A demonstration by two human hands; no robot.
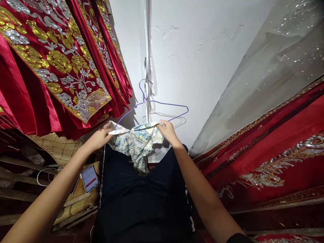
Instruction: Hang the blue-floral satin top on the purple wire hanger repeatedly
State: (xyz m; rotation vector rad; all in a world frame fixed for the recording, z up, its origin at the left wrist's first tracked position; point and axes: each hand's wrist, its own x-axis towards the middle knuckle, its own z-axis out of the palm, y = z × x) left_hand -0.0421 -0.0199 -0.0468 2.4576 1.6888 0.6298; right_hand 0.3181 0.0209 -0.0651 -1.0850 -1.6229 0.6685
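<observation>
A floral garment [141, 141] in white, blue and yellow is stretched by its top edge between my two hands, just above my lap. My left hand [102, 136] pinches its left end, close to the lower left corner of a purple wire hanger [162, 102]. At the right end, my right hand [167, 131] grips the edge between thumb and fingers. The hanger's hook is up by a white vertical pole, and its lower part goes down behind the cloth. Which kind of garment it is, I cannot tell.
Red embroidered garments [60, 60] hang at the upper left. On the right hang a sheer sparkly cloth [253, 77] and red beaded garments [283, 148]. A phone [89, 179] showing a timer lies on a bamboo seat [76, 206] at my left. Ahead is a white wall [197, 67].
</observation>
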